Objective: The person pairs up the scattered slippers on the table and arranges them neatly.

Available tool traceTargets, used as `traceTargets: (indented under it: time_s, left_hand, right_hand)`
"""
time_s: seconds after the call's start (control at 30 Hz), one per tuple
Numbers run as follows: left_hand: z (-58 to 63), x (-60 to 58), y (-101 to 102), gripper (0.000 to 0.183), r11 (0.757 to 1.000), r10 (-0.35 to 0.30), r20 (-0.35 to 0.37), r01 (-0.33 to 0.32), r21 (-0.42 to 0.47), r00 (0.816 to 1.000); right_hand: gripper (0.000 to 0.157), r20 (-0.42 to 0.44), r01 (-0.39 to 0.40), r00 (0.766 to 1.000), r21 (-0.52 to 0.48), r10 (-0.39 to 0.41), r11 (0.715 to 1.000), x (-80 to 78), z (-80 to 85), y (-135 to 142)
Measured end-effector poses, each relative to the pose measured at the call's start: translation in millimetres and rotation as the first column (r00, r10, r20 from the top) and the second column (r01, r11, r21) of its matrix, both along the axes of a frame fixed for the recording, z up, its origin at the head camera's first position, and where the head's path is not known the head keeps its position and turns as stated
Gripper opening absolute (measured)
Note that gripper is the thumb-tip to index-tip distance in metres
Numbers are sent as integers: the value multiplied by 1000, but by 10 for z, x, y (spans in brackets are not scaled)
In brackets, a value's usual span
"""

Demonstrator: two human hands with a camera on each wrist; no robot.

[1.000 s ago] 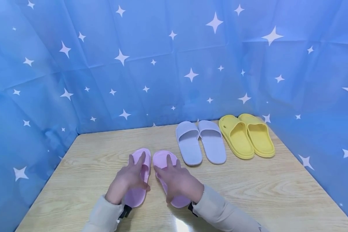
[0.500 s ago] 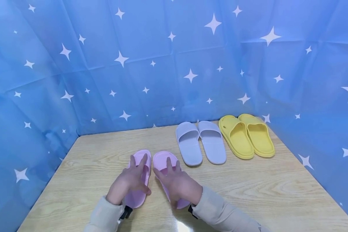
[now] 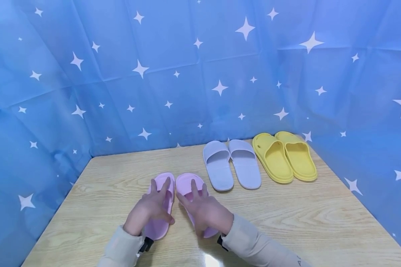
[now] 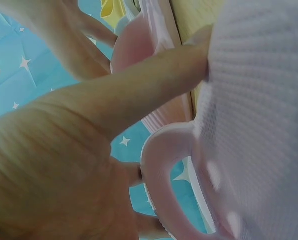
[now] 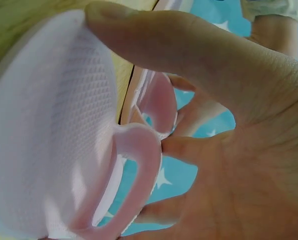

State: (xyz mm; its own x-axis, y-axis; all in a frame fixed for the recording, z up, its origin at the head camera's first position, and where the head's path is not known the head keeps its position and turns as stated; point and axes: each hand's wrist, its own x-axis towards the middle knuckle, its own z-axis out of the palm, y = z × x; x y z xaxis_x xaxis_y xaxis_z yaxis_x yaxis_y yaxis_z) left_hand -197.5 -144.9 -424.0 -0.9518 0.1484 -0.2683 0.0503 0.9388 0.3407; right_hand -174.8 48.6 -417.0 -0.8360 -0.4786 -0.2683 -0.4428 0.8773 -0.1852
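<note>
Pink slippers (image 3: 187, 179) lie sole down on the wooden table (image 3: 120, 181), toes to the far side, somewhat left of the middle and nearer to you than the other two pairs; your left hand (image 3: 148, 207) rests on the left pink slipper (image 3: 157, 229), its spread fingers at the strap and its thumb at the inner edge of the sole; your right hand (image 3: 205, 211) rests on the right pink slipper (image 3: 186, 184) in mirrored manner; both hands have rather straight fingers, so you touch these slippers without a tight clasp.

As finished I would judge the lavender slippers (image 3: 218, 175), which stand as a pair to the right and farther, and the yellow slippers (image 3: 302, 163), paired just beside them at the far right; no hand is on these.

As unfinished I would judge the pink pair; its toes are just beside each other, but the heels spread apart, because the right one is turned; also you have not yet let go of it; the work appears to be in its late part, though whether this place is final, I cannot tell.
</note>
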Motion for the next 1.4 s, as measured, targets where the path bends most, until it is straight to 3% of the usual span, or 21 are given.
traceTargets:
  time_s: [0.2, 0.7, 1.07, 1.4]
  left_hand:
    - [-11, 10, -2, 140, 1000, -4, 2, 4, 1, 1000]
    - [0, -21, -22, 136, 1000, 7, -2, -7, -18, 1000]
    - [-39, -88, -53, 132, 999, 20, -58, -22, -32, 998]
    - [-38, -70, -38, 135, 999, 40, -57, -41, -24, 998]
  right_hand:
    - [137, 26, 11, 1000, -32, -10, 999, -41, -6, 34]
    - [135, -26, -18, 1000, -32, 17, 999, -160, -17, 88]
    - [135, -25, 24, 999, -62, -25, 998, -220, -42, 114]
    - [134, 9, 69, 998, -92, -69, 993, -265, -79, 120]
